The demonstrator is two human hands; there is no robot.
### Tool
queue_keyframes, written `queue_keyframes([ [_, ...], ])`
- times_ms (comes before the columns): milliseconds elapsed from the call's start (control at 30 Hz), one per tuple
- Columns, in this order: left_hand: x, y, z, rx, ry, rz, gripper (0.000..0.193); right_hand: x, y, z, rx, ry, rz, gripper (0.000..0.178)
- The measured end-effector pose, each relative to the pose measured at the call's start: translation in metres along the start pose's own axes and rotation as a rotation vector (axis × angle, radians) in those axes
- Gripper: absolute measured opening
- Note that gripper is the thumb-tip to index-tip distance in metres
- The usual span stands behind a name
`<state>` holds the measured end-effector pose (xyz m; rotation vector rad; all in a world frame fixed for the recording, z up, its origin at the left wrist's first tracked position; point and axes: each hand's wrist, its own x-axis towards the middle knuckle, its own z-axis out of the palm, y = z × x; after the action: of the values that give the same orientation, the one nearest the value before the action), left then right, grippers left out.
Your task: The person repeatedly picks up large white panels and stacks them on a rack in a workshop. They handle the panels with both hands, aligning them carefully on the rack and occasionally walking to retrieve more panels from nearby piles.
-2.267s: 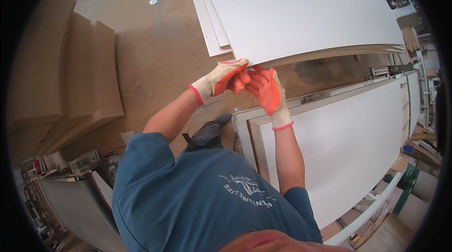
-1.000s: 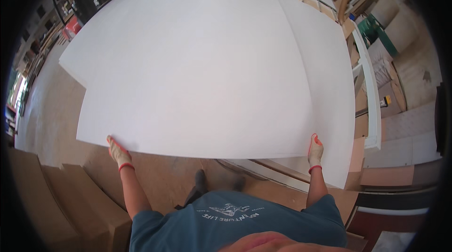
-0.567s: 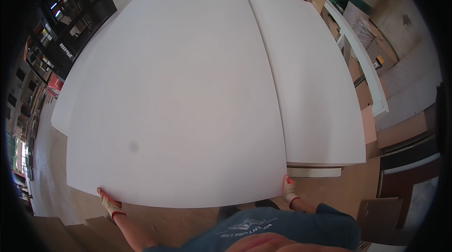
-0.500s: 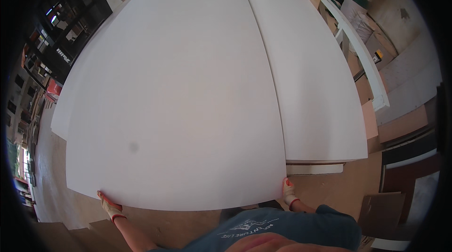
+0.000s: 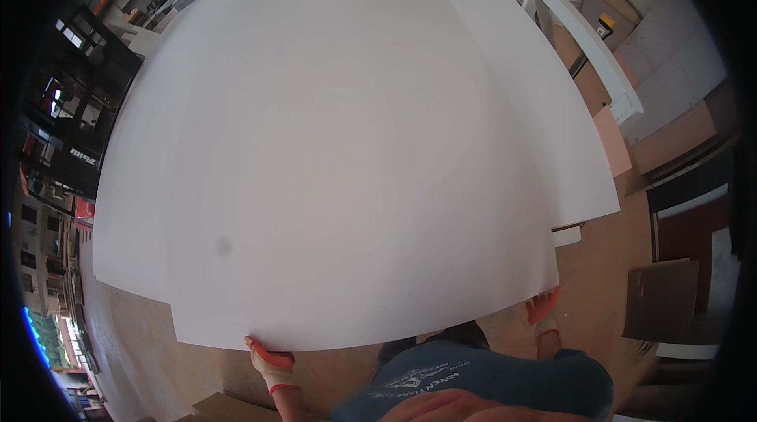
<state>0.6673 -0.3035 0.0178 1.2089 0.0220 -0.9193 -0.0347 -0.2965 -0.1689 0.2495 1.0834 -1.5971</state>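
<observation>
Since the white panel [image 5: 355,169] is so broad, judge it heavy and awkward, fairly stiff, maybe a little whippy. Smooth face, probably slippery; corners likely chip. It's spread in front of you, overlapping white sheets left [image 5: 130,264] and right [image 5: 587,185], near edge out over the floor [image 5: 134,335]. Your left hand [image 5: 272,363] pinches that edge, inboard of the corner. Your right hand [image 5: 544,309] is at the right corner; can't tell if it's clamped. Best hold: near edge, hands wide. Writing: white print on your shirt [image 5: 489,379], white lettering on the black machine [image 5: 75,158]. No label visible on the panel.
</observation>
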Motion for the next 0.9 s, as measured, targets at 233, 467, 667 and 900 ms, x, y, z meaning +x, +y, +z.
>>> queue_keyframes([
  [233,-0.042,-0.139,0.052,-0.164,-0.049,-0.308,0.051,0.061,0.03,0.048,-0.131,0.51,-0.351,0.06],
  [467,0.037,-0.21,-0.002,-0.031,0.362,-0.49,0.077,0.122,-0.071,0.017,-0.808,1.024,-0.394,0.063],
  [667,0.153,-0.251,0.004,-0.21,-0.217,-0.209,0.07,0.169,-0.121,-0.002,-0.636,0.898,-0.445,0.078],
  [900,0.162,-0.264,0.038,0.355,-0.139,-0.085,0.057,0.168,-0.142,0.022,-0.768,1.035,-0.396,0.084],
])
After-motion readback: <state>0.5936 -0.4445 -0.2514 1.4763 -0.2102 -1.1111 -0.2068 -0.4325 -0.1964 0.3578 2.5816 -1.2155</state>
